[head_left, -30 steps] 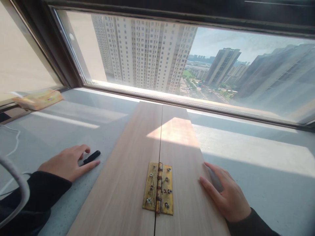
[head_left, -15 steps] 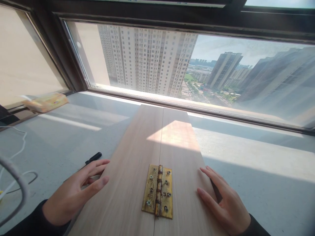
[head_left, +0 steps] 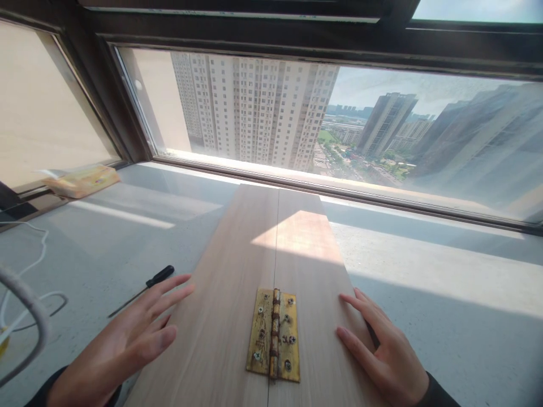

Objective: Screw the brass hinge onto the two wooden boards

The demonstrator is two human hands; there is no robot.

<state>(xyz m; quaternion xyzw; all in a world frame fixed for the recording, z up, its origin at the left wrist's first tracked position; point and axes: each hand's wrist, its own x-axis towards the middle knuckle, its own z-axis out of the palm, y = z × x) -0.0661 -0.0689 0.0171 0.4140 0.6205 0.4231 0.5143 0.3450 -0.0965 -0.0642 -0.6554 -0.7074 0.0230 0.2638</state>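
Observation:
Two pale wooden boards (head_left: pixel 229 271) lie side by side, a thin seam between them. Across the seam sits a worn brass hinge (head_left: pixel 274 336), with several cross-head screws in its leaves. My left hand (head_left: pixel 131 333) hovers over the left board's edge, fingers spread, holding nothing. At the right board's outer edge rests my right hand (head_left: pixel 382 345), thumb and fingertips on the wood and apart from each other. Beyond my left hand lies a screwdriver (head_left: pixel 160 275) with a black handle, its thin shaft pointing toward me.
The boards lie on a pale window sill (head_left: pixel 424 254) below a dark window frame (head_left: pixel 297 195). At the back left is a yellowish soft packet (head_left: pixel 82 182). White cables (head_left: pixel 40 249) and a thick grey curved tube (head_left: pixel 34 322) are at the left edge.
My left hand has shifted toward me and left, its fingers spreading wider and uncovering the screwdriver's shaft. My right hand stays at the board's edge. The view has tilted slightly.

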